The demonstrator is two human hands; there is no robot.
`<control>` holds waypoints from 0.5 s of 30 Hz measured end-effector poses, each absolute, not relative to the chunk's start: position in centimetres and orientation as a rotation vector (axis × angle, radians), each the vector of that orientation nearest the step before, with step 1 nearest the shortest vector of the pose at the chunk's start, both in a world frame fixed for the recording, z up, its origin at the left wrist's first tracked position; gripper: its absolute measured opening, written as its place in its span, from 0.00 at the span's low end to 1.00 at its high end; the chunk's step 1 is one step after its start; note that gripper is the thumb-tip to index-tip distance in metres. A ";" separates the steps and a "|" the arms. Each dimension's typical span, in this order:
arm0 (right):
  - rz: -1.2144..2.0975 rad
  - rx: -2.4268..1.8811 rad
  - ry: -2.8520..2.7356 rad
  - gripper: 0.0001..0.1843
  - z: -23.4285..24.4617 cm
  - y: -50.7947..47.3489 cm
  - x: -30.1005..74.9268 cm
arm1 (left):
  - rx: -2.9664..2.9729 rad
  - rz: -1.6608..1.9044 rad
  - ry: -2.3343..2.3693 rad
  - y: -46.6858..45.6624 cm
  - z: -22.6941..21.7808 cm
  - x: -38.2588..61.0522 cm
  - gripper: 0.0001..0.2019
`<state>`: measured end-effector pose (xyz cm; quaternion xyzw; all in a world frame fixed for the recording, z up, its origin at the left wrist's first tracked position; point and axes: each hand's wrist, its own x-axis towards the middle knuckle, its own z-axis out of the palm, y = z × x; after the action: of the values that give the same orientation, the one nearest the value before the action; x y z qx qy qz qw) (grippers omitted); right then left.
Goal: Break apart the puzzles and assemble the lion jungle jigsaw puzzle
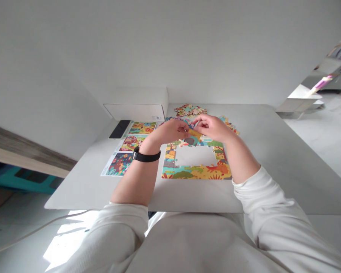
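Note:
My left hand [170, 131], with a black watch [146, 154] on its wrist, and my right hand [211, 127] meet above a partly built jigsaw puzzle [196, 172]. Between their fingertips is a yellow jigsaw piece [194, 133], which both hands appear to pinch. The puzzle's border of colourful animal and plant scenes surrounds a bare central gap [192, 156]. A pile of loose jigsaw pieces [190, 110] lies beyond my hands, and a smaller scatter [229, 125] lies beyond my right hand.
Left of the puzzle, printed picture sheets [130, 143] lie in a column on the pale grey table [275, 167]. A black phone [119, 129] and a white box [136, 107] stand at the far left. A cable [42, 229] runs below the near table edge.

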<state>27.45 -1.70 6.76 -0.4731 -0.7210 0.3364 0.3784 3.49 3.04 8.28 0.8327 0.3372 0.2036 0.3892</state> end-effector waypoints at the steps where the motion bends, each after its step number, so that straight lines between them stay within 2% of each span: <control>1: 0.857 -1.217 -1.836 0.18 6.7 -1.6 27.6 | 2.085 0.537 0.853 3.1 8.2 3.4 0.04; 8: 0.881 -1.202 -1.832 0.17 6.5 -1.4 28.1 | 1.955 0.593 0.819 3.2 8.4 3.3 0.08; 15: 0.942 -1.188 -1.816 0.21 6.1 -1.2 28.2 | 1.985 0.527 0.861 3.4 8.3 3.4 0.07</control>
<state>28.22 -1.24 6.12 -0.4647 -0.7107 0.3687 0.3782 3.40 3.38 8.31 0.7997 0.3468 0.2124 0.4417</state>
